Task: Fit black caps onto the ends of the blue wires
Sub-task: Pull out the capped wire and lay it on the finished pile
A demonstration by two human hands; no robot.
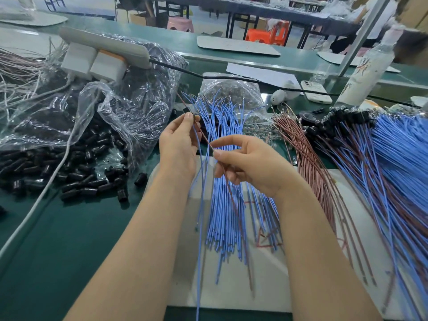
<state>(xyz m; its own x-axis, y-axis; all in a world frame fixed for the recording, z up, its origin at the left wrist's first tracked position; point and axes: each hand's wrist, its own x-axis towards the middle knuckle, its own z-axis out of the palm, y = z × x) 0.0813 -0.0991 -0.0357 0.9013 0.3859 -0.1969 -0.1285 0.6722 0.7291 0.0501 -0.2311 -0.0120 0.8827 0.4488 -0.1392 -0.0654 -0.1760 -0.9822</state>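
— Where's the black cap point(186, 110)?
— Pinched in the left grip point(178, 144), held over the blue wires point(223, 205) lying on the desk point(69, 228).
— And the right grip point(250, 163)?
— Pinching a brown wire point(206, 138) that runs up toward the cap.

Left, caps point(69, 179) before bag point(139, 100), strip point(104, 42) atop; centre, wires point(224, 216) on sheet point(266, 286); right, bundle point(393, 170); behind, phone point(316, 91) beside bottle point(366, 72).

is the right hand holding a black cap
No, the right hand pinches a reddish wire; the black cap is in the left hand.
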